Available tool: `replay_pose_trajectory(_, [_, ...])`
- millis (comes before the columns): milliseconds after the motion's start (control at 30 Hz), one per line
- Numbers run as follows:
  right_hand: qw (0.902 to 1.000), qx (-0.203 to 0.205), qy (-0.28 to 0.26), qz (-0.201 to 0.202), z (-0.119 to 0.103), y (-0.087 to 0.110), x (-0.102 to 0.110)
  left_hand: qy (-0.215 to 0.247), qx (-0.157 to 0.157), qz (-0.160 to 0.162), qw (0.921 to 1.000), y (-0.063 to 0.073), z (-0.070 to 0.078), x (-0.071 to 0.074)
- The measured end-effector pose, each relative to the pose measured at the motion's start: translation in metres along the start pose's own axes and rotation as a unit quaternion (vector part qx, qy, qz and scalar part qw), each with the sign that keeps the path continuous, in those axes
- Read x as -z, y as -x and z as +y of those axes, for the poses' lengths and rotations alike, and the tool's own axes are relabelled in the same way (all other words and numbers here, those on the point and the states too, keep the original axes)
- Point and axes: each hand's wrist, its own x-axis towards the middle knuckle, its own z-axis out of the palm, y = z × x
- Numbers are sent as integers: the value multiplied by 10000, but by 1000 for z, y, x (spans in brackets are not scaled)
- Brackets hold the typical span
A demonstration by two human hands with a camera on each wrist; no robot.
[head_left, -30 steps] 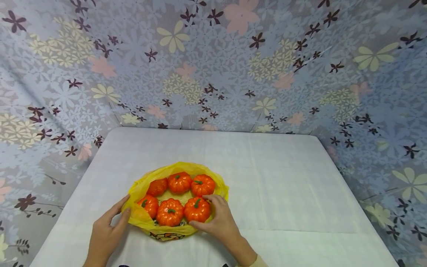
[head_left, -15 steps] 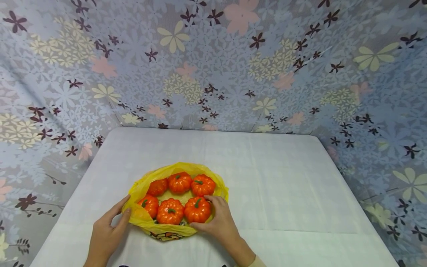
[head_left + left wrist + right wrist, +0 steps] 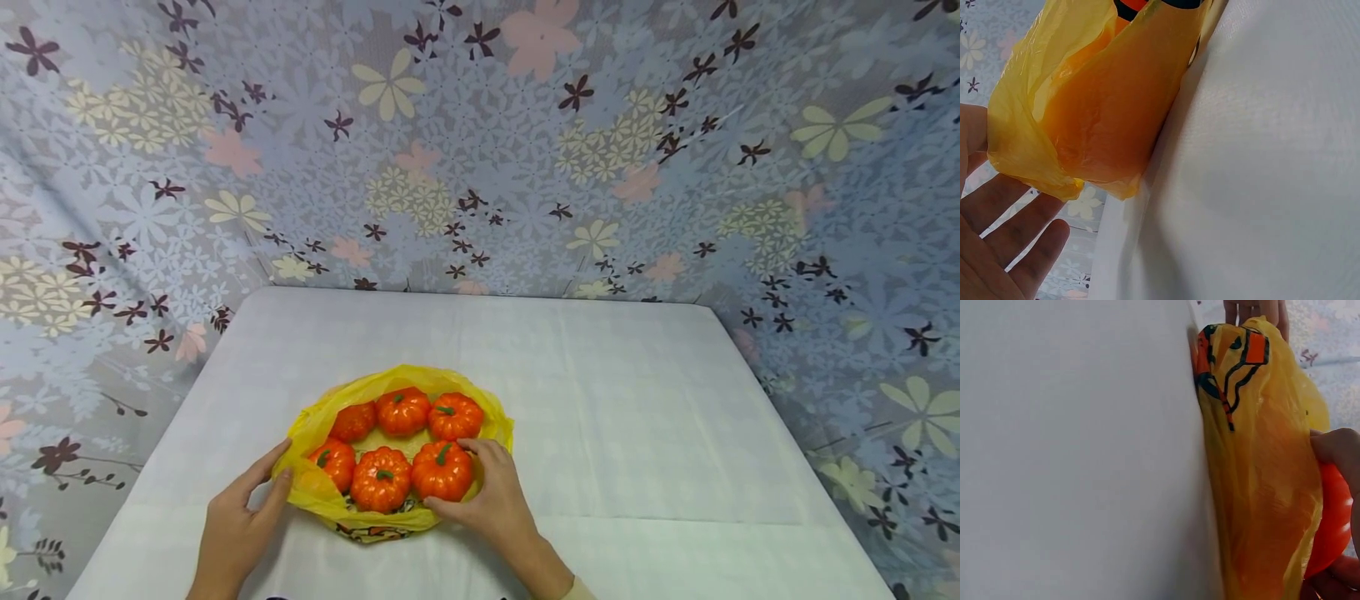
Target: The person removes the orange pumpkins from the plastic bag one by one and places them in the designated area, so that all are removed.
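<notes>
1. Yellow bag (image 3: 311, 497) stands on the white tabletop (image 3: 645, 400), left of its middle, toward 8 o'clock; clock is head view throughout, 12 = far side
2. Six orange pumpkins sit in a ring inside. Held pumpkin (image 3: 442, 473) is at bag's 4 o'clock, pinched between thumb and fingers of right hand (image 3: 491, 500)
3. Round the ring: 6 o'clock pumpkin (image 3: 381, 481) just beside held one; 8 o'clock pumpkin (image 3: 336, 468), partly behind a fold of bag; 10 o'clock pumpkin (image 3: 353, 422); 12 o'clock pumpkin (image 3: 403, 413); 2 o'clock pumpkin (image 3: 456, 418), right behind held one, can't tell if touching
4. Left hand (image 3: 238, 525) at bag's 8–9 o'clock: fingers spread, mostly straight, tips against the side
5. In the way: near rim rises in front of held pumpkin, right thumb right at that rim
6. Held pumpkin is squat, wider than tall; green stem points up, leaning to 1 o'clock
7. Bag mouth faces up, long axis roughly 8:30 to 2:30. Black-and-orange print (image 3: 1238, 362) on its near wall
8. Small gap mid-ring shows bag lining
9. Widest stretch of tabletop runs from bag's 3 o'clock to right edge; far edge meets the floral curtain (image 3: 480, 167)
</notes>
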Motion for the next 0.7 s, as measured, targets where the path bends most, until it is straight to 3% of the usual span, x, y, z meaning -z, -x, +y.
replay_pose_trajectory(367, [9991,59,-215,352,-8,-8,24,-27,-35,-30,10000,0,-1,1])
replay_pose_trajectory(700, [9964,-51,-242,807,2,-19,61,114,-15,-15,9999,1,-3,0])
